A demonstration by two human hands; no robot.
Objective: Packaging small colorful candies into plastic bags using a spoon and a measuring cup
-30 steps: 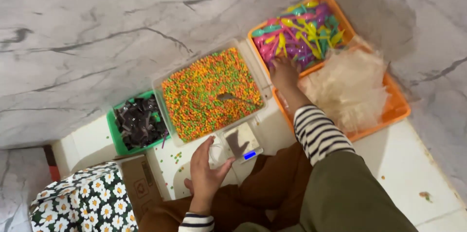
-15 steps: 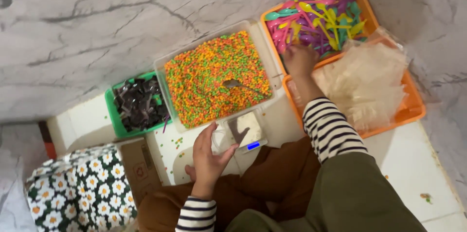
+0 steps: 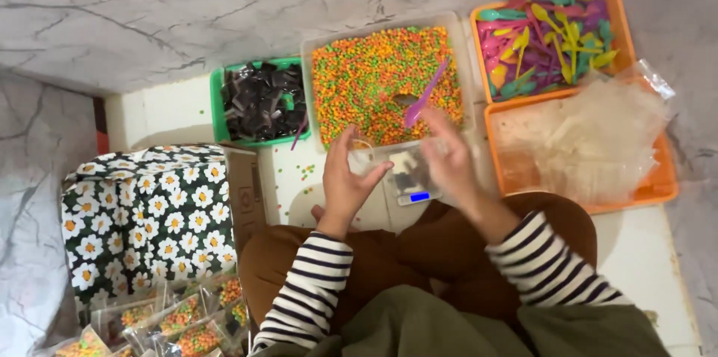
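My left hand (image 3: 345,181) pinches a small clear plastic bag (image 3: 372,158) just above a small scale (image 3: 410,186) with a lit blue display. My right hand (image 3: 451,162) is blurred beside the bag and grips a purple plastic spoon (image 3: 427,93), whose handle points up over a clear tub of orange, green and yellow pellets (image 3: 374,72). An orange tray of colourful plastic spoons (image 3: 550,39) lies at the far right, with an orange tray of empty clear bags (image 3: 591,140) in front of it.
A green tray of black packets (image 3: 258,102) sits left of the pellet tub. A box with a daisy print (image 3: 146,215) stands at my left, and several filled packets (image 3: 179,323) lie below it. Loose pellets dot the white floor.
My right hand left the spoon tray and came back over the scale holding a purple spoon. My left hand lifted the clear bag slightly. The view shifted.
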